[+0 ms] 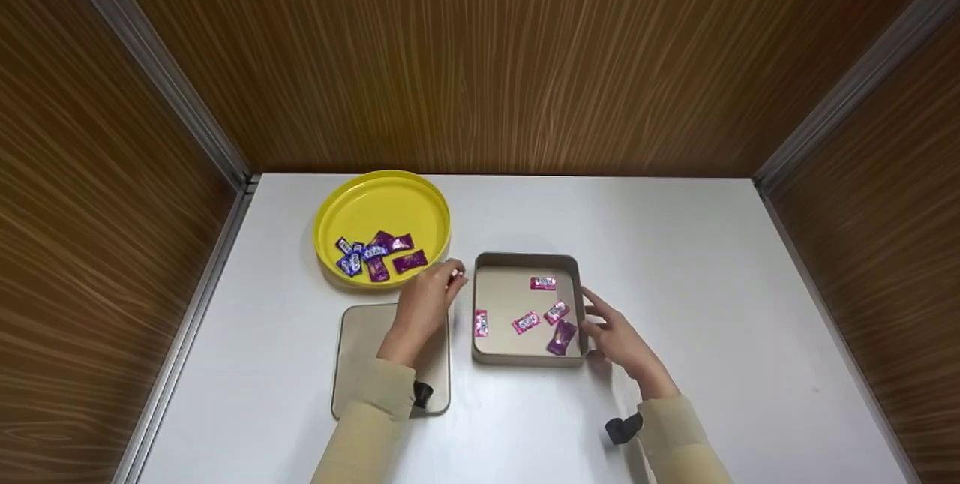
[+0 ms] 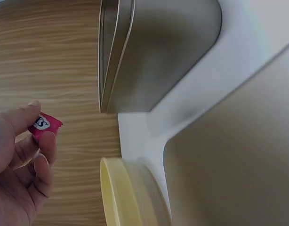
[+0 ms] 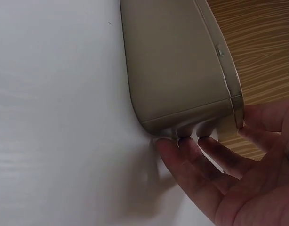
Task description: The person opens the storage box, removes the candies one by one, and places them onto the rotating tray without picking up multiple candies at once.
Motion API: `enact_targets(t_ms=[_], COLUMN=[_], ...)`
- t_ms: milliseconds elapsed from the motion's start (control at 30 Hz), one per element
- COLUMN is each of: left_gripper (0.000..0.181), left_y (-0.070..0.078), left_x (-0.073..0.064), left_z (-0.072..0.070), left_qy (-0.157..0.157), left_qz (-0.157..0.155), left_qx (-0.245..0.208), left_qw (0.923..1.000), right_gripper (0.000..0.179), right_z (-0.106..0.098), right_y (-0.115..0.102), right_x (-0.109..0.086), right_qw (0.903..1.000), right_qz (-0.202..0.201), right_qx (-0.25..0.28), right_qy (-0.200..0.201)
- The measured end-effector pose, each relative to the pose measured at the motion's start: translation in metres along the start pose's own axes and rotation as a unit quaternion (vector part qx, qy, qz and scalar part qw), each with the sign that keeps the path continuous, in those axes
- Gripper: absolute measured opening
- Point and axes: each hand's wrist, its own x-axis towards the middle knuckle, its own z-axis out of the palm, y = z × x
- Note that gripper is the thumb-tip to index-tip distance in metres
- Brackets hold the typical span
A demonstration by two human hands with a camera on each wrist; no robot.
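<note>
My left hand pinches a pink wrapped candy between thumb and fingertips, between the yellow round tray and the square metal tin. In the left wrist view the candy stands clear of the tin's side. Several pink candies and a purple candy lie inside the open tin. My right hand is at the tin's right side, its fingertips touching the outer wall and others near the rim. The yellow tray holds several blue candies and purple candies.
A flat square lid lies on the white table under my left forearm. Wood-patterned panels enclose the back and both sides. The tray stands near the back edge, left of the tin.
</note>
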Motion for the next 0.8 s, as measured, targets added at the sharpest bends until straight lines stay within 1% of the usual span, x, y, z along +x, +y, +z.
enact_targets(t_ms=[200,333,467,567,700,800], left_gripper=[0.008,0.012,0.023,0.023,0.019,0.018], left_y=[-0.026,-0.042,-0.053,-0.059,-0.068,-0.072], left_x=[0.003,0.005,0.009,0.012,0.015,0.015], left_z=[-0.008,-0.012,-0.015,-0.016,-0.016,-0.014], left_qy=[0.036,0.054,0.050,0.040,0.039,0.042], left_qz=[-0.037,-0.065,-0.109,-0.135,-0.152,-0.162], left_qx=[-0.008,-0.025,-0.047,-0.054,-0.045,-0.037], left_qw=[0.9987,0.9961,0.9917,0.9886,0.9867,0.9852], right_gripper=[0.061,0.061,0.061,0.061,0.061,0.061], right_z=[0.001,0.002,0.002,0.002,0.003,0.004], right_y=[0.001,0.001,-0.001,-0.002,-0.002,-0.001], right_x=[0.001,0.001,0.001,0.001,0.001,0.002], right_qw=[1.0000,1.0000,0.9999,0.9999,0.9999,0.9999], right_qz=[0.000,0.005,0.007,0.005,0.002,0.000], right_qx=[-0.006,0.004,0.013,0.014,0.012,0.011], right_qy=[0.003,0.004,0.001,0.000,0.000,-0.003])
